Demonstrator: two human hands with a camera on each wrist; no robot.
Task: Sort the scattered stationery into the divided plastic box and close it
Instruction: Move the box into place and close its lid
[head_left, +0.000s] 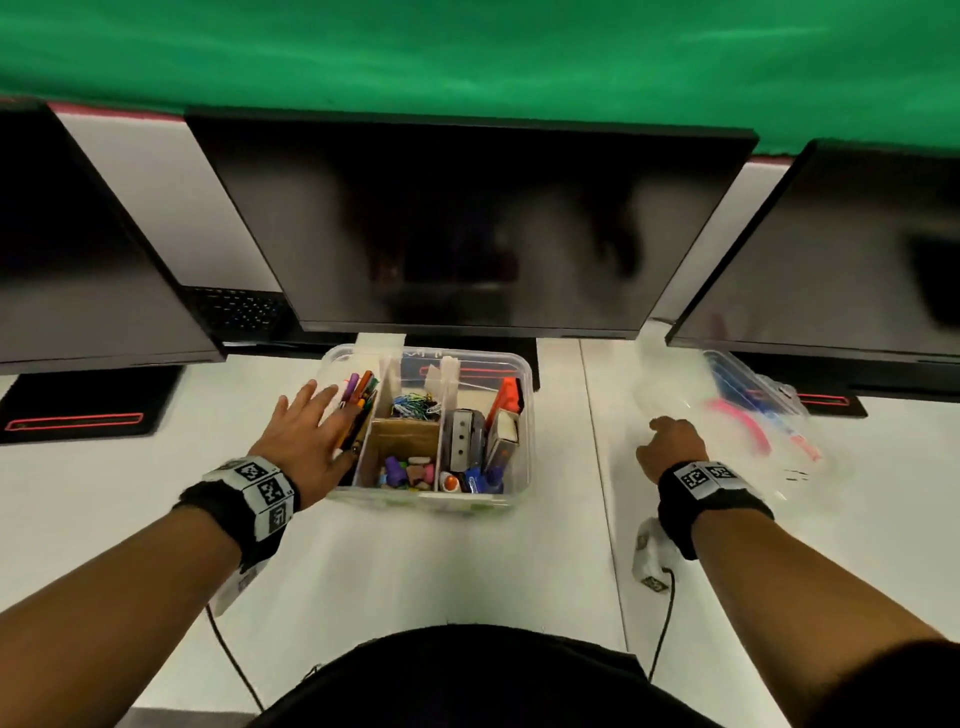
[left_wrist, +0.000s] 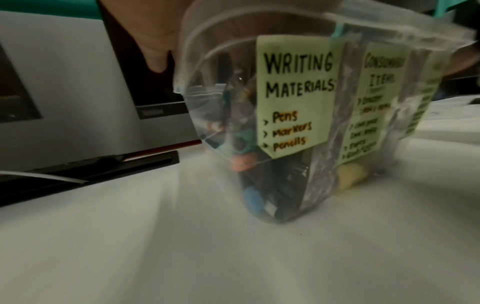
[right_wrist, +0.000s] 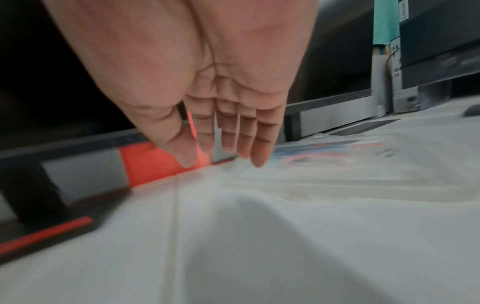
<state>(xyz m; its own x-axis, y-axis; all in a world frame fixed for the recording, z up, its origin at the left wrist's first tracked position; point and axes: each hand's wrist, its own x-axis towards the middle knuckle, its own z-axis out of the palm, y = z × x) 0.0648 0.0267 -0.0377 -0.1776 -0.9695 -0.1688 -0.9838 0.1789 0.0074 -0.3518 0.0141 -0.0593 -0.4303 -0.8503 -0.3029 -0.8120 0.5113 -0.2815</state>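
The clear divided plastic box (head_left: 522, 374) stands on the white desk under the middle monitor, without a lid. Its compartments hold pens and markers (head_left: 358, 397), paper clips (head_left: 413, 405), erasers (head_left: 410, 473), a stapler (head_left: 465, 439) and other items. My left hand (head_left: 306, 431) lies with straight fingers against the box's left side. From the left wrist the box (left_wrist: 298, 185) shows green labels reading "Writing Materials". My right hand (head_left: 670, 447) hovers over the desk at the near edge of the clear lid (head_left: 748, 436); its fingers (right_wrist: 259, 152) are straight and hold nothing above the blurred lid (right_wrist: 337, 164).
Three dark monitors (head_left: 467, 223) stand along the back of the desk, their bases behind the box and lid. A clear bag with pink and blue items (head_left: 753, 395) lies under the right monitor. A black keyboard (head_left: 239, 309) sits back left.
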